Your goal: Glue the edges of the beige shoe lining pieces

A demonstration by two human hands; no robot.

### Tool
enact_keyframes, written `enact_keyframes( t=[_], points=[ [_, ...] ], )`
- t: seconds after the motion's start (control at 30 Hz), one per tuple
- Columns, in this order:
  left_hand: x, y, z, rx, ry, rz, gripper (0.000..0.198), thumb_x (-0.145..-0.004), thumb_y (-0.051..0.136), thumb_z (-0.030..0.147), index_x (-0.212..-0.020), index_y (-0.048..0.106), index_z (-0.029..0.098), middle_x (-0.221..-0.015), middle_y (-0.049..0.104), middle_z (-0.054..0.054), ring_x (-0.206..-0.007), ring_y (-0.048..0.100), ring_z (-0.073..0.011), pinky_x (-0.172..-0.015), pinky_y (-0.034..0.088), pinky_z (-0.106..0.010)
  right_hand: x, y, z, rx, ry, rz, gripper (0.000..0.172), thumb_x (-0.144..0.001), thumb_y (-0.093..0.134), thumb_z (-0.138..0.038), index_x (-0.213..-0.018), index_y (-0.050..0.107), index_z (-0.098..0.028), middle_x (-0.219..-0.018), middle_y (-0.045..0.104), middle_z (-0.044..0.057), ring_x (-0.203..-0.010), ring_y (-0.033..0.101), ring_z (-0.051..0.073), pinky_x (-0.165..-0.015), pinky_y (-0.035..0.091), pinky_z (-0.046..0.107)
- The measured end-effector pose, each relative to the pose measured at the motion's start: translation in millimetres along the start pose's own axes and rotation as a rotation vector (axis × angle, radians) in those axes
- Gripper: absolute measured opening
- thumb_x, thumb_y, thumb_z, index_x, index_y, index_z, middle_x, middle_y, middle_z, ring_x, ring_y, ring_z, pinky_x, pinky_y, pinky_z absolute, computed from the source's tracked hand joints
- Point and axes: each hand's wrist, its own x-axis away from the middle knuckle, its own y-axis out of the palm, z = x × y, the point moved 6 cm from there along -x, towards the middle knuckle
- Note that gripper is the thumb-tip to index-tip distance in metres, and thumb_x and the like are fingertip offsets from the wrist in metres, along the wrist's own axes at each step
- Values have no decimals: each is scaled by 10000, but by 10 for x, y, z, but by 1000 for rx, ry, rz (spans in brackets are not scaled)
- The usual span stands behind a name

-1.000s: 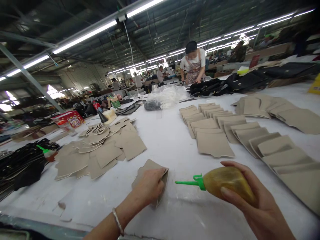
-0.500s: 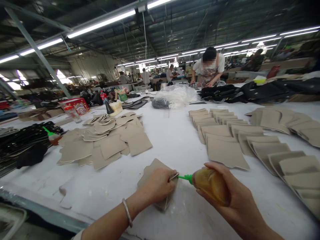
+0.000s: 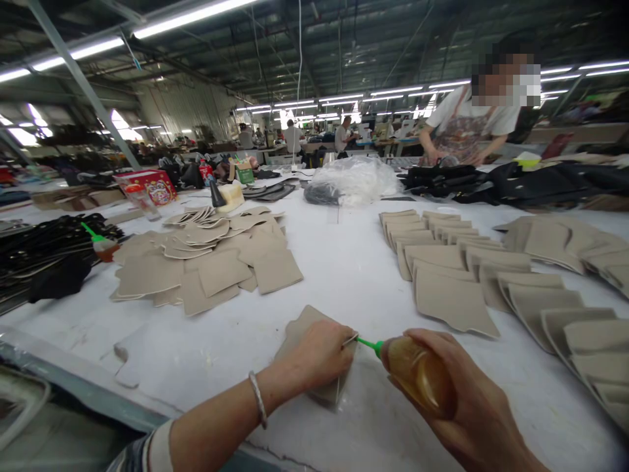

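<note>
My left hand [image 3: 322,354] is closed on a beige leather-like piece [image 3: 305,321] lying on the white table, pinching up its right edge. My fingers cover much of the piece. In my right hand [image 3: 466,387] is a glue bottle [image 3: 417,373], tilted on its side, with amber liquid inside and a thin green nozzle [image 3: 368,343]. The nozzle's tip meets the lifted edge beside my left fingertips; whether any liquid is coming out is too small to tell.
A loose pile of beige pieces [image 3: 221,262] lies at left, and overlapping rows of them [image 3: 452,295] spread at right. A second glue bottle [image 3: 104,246] rests by black pieces [image 3: 54,255]. Behind are clear plastic wrap [image 3: 363,177], black material [image 3: 540,183] and a person [image 3: 466,131] leaning over.
The view has shifted slightly. The nozzle tip stays at the edge of the piece, and both hands keep their grips. The person at the back appears farther right and more upright.
</note>
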Motion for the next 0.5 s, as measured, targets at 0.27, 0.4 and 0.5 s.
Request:
enact_keyframes(
  t=[0.27,0.4,0.5],
  points=[
    [1,54,-24,117,7,18,233,-722,449,133,-790,659,210,-706,660,-20,-664,568,-163,-617,385,-236,1,-22,146,-16,158,30,446,-830,639,-371,-1234,474,-278,-1137,588,62,-939,626,265,-825,516,346],
    [5,62,-47,149,7,27,333,-711,451,139,-918,697,225,-694,658,-10,-640,549,-163,-600,373,-241,-5,-38,214,-31,218,67,456,-820,674,-470,-1197,505,-277,-1083,613,59,-867,637,264,-790,522,360],
    [7,65,-56,165,1,10,414,-702,446,126,-1006,704,236,-707,667,-7,-643,550,-167,-600,375,-245,-4,-40,255,-28,233,88,453,-821,682,-479,-1183,509,-271,-1044,616,50,-820,636,246,-754,525,342]
  ],
)
